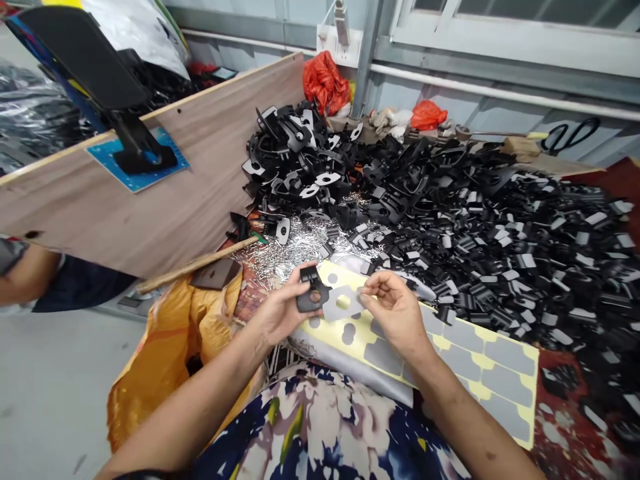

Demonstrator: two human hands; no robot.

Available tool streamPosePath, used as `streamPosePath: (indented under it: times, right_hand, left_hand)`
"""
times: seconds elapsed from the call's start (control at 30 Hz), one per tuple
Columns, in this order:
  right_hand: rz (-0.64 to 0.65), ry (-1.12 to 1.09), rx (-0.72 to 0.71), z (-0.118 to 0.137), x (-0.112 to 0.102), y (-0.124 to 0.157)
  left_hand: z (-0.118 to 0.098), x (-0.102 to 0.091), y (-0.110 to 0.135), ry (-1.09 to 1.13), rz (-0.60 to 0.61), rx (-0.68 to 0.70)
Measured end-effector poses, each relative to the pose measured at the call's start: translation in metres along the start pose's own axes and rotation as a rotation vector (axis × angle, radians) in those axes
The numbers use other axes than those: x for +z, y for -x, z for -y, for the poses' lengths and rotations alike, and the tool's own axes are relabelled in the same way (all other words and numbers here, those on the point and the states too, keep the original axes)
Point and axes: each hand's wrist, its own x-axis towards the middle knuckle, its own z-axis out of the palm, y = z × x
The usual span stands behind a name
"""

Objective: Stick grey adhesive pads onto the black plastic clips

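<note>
In my left hand (287, 303) is a black plastic bracket (311, 293) with a round hole, gripped between thumb and fingers. My right hand (395, 307) pinches the right edge of a grey sticker (343, 302) that has a hole in its middle. The sticker's left edge meets or overlaps the bracket; I cannot tell whether it touches. Beneath both hands lies a yellow backing sheet (507, 340) with rows of grey stickers and some bare patches.
Black plastic parts (425, 193) are heaped across the table, with loose metal pins (295, 250) at their left. A wooden board (165, 207) stands on the left, above a wooden stick (200, 265) and an orange sack (175, 340). Another person's arm (33, 273) shows at far left.
</note>
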Motion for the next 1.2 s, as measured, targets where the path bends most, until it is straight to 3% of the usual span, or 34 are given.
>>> streamPosePath:
  times: [0.27, 0.6, 0.87, 1.0, 1.2]
  right_hand:
    - [-0.026, 0.025, -0.015, -0.016, 0.016, 0.005]
    - [-0.038, 0.071, -0.026, -0.019, 0.014, 0.003]
    - [-0.037, 0.23, -0.088, -0.022, 0.016, 0.01]
    - [-0.031, 0.352, -0.181, -0.022, 0.017, 0.012]
    - [0.015, 0.712, -0.393, -0.022, 0.014, 0.022]
  left_hand:
    - [0.014, 0.025, -0.009, 0.102, 0.142, 0.002]
    - [0.015, 0.026, -0.011, 0.111, 0.151, 0.012]
    - [0.017, 0.025, -0.009, 0.087, 0.149, 0.021]
    - [0.017, 0.028, -0.008, 0.061, 0.142, 0.029]
    - [0.026, 0.034, -0.003, -0.188, 0.038, 0.153]
